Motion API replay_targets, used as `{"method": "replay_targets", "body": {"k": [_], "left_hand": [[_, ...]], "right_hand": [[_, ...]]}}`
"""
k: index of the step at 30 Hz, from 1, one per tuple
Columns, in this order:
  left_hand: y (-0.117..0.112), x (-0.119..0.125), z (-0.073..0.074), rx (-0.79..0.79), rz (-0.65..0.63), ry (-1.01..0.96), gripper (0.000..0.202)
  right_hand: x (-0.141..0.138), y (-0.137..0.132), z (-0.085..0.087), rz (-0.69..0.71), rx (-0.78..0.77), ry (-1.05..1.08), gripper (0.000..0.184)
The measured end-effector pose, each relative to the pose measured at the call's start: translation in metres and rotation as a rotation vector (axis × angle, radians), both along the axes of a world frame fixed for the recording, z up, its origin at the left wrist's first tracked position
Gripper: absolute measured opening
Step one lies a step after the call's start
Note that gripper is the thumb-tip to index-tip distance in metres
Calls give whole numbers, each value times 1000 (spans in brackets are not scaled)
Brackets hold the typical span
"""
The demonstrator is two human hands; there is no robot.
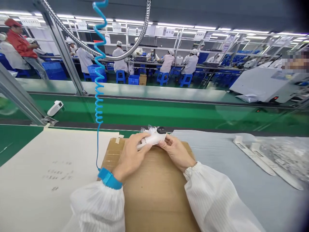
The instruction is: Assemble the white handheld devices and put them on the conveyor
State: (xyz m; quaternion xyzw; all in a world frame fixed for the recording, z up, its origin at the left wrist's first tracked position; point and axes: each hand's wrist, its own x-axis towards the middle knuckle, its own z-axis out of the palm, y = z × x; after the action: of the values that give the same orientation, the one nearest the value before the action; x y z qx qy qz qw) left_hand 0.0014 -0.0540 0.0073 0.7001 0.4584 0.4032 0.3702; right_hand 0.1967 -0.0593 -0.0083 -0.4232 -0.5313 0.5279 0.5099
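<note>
- Worktop point(13, 141): green, its middle overlaid with brown cardboard point(159, 193); beyond the far edge I view a lit room with workers in white coats point(120, 59).
- White device point(152, 140): smooth, black-capped, raised over the cardboard's far edge; I see it grasped in the grip of left hand point(131, 154) and right hand point(177, 153).
- Clear plastic bag point(287, 154), crinkled, toward the worktop's right edge: small pale pieces inside; flat white strips point(253, 156) alongside.
</note>
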Motion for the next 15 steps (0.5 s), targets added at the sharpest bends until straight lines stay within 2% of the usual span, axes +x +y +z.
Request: {"method": "replay_targets", "body": {"k": [2, 5, 8, 12, 15], "left_hand": [[-1, 3, -5, 4, -23, 45, 35], [-4, 7, -3, -21, -67, 22, 34], [-14, 15, 1, 49, -104, 52, 39], [-29, 31, 4, 92, -157, 367, 44], [-33, 38, 8, 79, -205, 619, 45]], "right_hand": [[0, -2, 1, 5, 21, 11, 38], [-4, -4, 5, -37, 41, 24, 41], [-15, -7, 12, -105, -45, 191, 45], [-26, -6, 16, -180, -261, 519, 54], [-24, -3, 14, -247, -308, 578, 55]]}}
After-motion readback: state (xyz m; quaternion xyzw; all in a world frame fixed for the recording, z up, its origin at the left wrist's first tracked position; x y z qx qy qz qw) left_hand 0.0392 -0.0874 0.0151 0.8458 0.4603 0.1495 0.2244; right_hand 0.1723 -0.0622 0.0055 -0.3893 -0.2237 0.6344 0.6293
